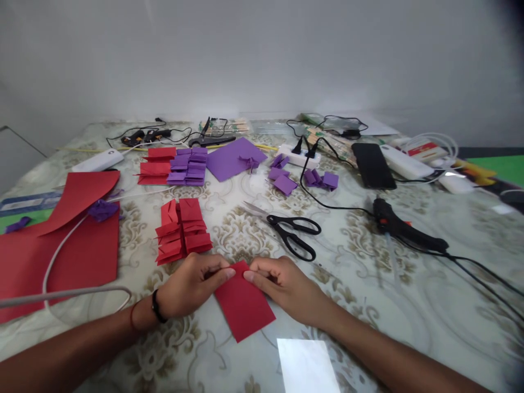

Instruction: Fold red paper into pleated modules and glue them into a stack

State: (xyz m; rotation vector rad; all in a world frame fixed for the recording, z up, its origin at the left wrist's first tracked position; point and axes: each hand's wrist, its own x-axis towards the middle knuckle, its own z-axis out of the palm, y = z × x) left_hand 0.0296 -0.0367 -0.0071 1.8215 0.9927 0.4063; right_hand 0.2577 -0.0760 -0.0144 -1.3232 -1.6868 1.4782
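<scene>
A small rectangle of red paper [246, 305] lies between my hands, its near end angled toward me. My left hand [194, 286] pinches the far left edge with thumb and finger. At the far right edge, my right hand [282, 284] grips the same sheet, thumb on top. Folded red paper pieces [184, 232] stand in two short rows just beyond my left hand. Black-handled scissors [290, 226] rest past my right hand, blades pointing left. A white paper piece [308, 365] is on the table close to my right forearm.
Large red sheets [82, 256] and a white cable lie at left. Folded purple pieces [188, 166] and a purple sheet [233, 158] sit farther back. A glue gun [405, 226], a phone [373, 165] and a power strip [299, 157] with black cords occupy the right and back.
</scene>
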